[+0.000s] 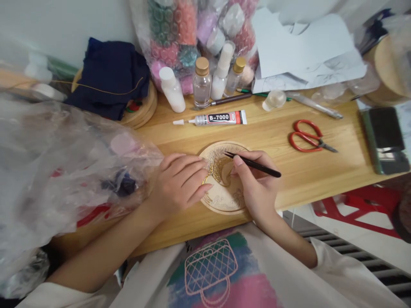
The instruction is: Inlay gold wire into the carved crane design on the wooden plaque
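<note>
The round, pale wooden disc (221, 204), patterned with fine lines and partly covered in thin gold-coloured strands (217, 168), lies flat on the light wooden desk (272, 128) before you. Your right hand (261, 184) is at the disc's right side, its fingers closed around slim black metal tweezers (263, 166) whose tips sit at the disc's upper part — contact is hard to tell. Your left hand (180, 182) covers the disc's left edge, fingers close together; whether they pinch anything, you cannot tell. Beyond the disc lies a silver, black-labelled glue tube (221, 118) — and to the disc's right, red-handled metal scissors (308, 137).
</note>
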A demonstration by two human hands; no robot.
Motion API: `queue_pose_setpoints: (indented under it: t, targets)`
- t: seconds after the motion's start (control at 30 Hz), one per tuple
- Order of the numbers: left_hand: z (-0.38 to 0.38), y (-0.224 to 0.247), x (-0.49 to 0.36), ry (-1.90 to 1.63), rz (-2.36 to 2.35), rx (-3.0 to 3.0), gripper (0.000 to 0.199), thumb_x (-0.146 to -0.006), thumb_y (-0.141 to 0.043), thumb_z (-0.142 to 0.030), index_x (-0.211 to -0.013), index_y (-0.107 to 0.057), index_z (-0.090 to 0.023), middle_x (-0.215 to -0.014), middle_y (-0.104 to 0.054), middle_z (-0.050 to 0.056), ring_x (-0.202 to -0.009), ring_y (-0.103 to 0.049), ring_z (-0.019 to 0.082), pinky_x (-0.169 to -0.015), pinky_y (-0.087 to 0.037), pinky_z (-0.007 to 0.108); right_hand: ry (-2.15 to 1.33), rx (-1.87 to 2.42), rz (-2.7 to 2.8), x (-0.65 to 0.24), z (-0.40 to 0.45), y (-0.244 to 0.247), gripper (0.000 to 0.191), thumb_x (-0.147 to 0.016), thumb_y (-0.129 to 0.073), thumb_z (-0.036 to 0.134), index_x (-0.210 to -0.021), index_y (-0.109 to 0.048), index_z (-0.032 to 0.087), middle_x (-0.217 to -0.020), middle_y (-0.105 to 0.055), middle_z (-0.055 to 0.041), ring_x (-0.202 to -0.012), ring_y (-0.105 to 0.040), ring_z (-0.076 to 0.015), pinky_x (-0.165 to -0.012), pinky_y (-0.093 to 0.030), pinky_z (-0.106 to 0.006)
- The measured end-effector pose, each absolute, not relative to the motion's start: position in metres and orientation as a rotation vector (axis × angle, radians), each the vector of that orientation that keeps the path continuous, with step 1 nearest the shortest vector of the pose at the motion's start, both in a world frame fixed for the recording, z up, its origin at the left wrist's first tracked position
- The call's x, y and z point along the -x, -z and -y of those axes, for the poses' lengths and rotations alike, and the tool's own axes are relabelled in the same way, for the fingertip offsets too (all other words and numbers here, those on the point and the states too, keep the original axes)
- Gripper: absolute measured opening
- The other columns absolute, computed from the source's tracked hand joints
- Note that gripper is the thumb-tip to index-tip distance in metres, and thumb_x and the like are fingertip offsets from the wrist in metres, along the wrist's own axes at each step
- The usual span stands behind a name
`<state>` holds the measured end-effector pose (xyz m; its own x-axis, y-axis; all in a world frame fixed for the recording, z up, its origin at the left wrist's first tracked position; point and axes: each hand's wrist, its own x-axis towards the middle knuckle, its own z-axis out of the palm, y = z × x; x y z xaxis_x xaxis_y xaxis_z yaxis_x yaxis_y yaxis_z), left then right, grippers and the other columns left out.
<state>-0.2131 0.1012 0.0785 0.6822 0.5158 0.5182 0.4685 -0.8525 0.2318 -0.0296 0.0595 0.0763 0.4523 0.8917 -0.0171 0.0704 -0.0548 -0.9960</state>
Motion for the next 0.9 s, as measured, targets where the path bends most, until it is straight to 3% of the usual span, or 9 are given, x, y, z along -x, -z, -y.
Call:
queue_pose_setpoints:
  t: [0.13,0.27,0.43,0.67,0.9]
  targets:
    - [-0.104,-0.07,0.214,-0.897,-1.087,-2.583,0.018,-0.095,-0.06,-0.023,-0.112,-0.062,-0.017,-0.103,-0.076,0.007,-0.098,-0.071,0.022,-0.085,-0.054,0.039,-0.826,1.448,0.829,0.029,-0.06,-0.072,0.017,-0.081,-0.076,0.037,-0.083,-0.068,0.022,-0.061,-0.059,0.0055,-0.053,-0.055,-0.0094,-0.057,-0.051,-0.025]
    - [-0.108,-0.064,0.215,-0.948,-1.104,-2.378,0.005,-0.093,-0.061,-0.017,-0.097,-0.061,-0.021,-0.101,-0.075,0.004,-0.096,-0.07,0.019,-0.086,-0.055,0.038,-0.88,1.35,0.741,0.026,-0.06,-0.072,0.012,-0.083,-0.073,0.033,-0.085,-0.067,0.022,-0.06,-0.058,0.0072,-0.05,-0.054,-0.0078,-0.049,-0.045,-0.021]
    - [-0.11,-0.062,0.216,-0.956,-1.106,-2.32,0.006,-0.093,-0.06,-0.014,-0.091,-0.061,-0.02,-0.1,-0.074,0.003,-0.095,-0.068,0.018,-0.085,-0.055,0.038,-0.858,1.258,0.737,0.007,-0.067,-0.084,0.009,-0.084,-0.074,0.028,-0.085,-0.066,0.023,-0.059,-0.059,0.0065,-0.051,-0.053,-0.008,-0.049,-0.044,-0.021]
    - [-0.105,-0.071,0.212,-0.899,-0.957,-2.635,0.01,-0.093,-0.066,-0.026,-0.098,-0.063,-0.018,-0.104,-0.075,0.008,-0.099,-0.069,0.021,-0.087,-0.053,0.038,-0.808,1.339,1.381,-0.034,-0.086,-0.096,0.008,-0.08,-0.077,0.023,-0.086,-0.072,0.023,-0.081,-0.072,0.0007,-0.072,-0.068,-0.0131,-0.063,-0.056,-0.026]
    - [-0.103,-0.077,0.208,-0.797,-0.735,-2.907,0.016,-0.095,-0.064,-0.032,-0.098,-0.066,-0.016,-0.108,-0.077,0.005,-0.101,-0.072,0.02,-0.087,-0.052,0.035,-1.163,1.045,1.86,-0.047,-0.126,-0.093,0.007,-0.08,-0.078,0.027,-0.085,-0.077,0.022,-0.084,-0.078,-0.0025,-0.077,-0.073,-0.0159,-0.068,-0.059,-0.028]
